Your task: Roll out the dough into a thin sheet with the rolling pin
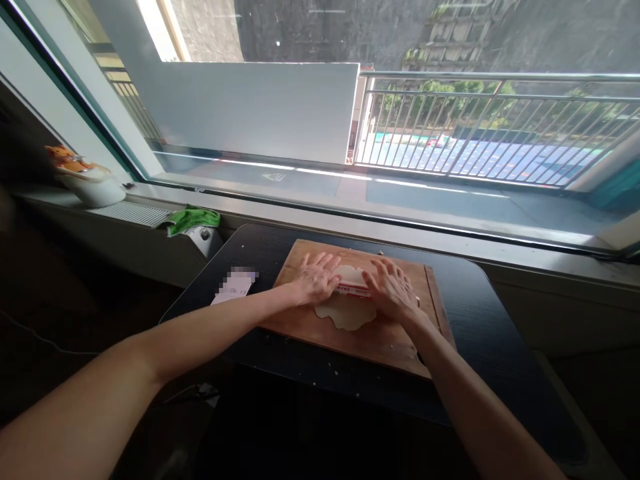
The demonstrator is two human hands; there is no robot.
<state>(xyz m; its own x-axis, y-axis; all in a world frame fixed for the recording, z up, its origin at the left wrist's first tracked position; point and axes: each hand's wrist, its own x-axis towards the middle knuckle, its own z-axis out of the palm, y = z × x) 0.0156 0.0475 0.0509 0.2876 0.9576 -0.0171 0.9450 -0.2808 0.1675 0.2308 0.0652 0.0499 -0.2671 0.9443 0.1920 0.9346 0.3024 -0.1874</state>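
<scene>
A flattened sheet of pale dough (347,315) with a wavy edge lies on a wooden board (300,329). Across it runs a roller-like bar (354,291) with red and white printing, its ends hidden under my hands. My left hand (319,278) rests flat over the bar's left end, fingers stretched forward. Over the right end lies my right hand (393,285), palm down with its fingers spread. Dough shows both beyond the bar and on the near side of it. Neither hand wraps round the bar.
The board sits on a dark table (483,320) beside a window. To the left lies a phone (235,285) with a lit screen. A green cloth (193,219) and a white pot-like container (93,185) stand along the sill. Small crumbs dot the table's near edge.
</scene>
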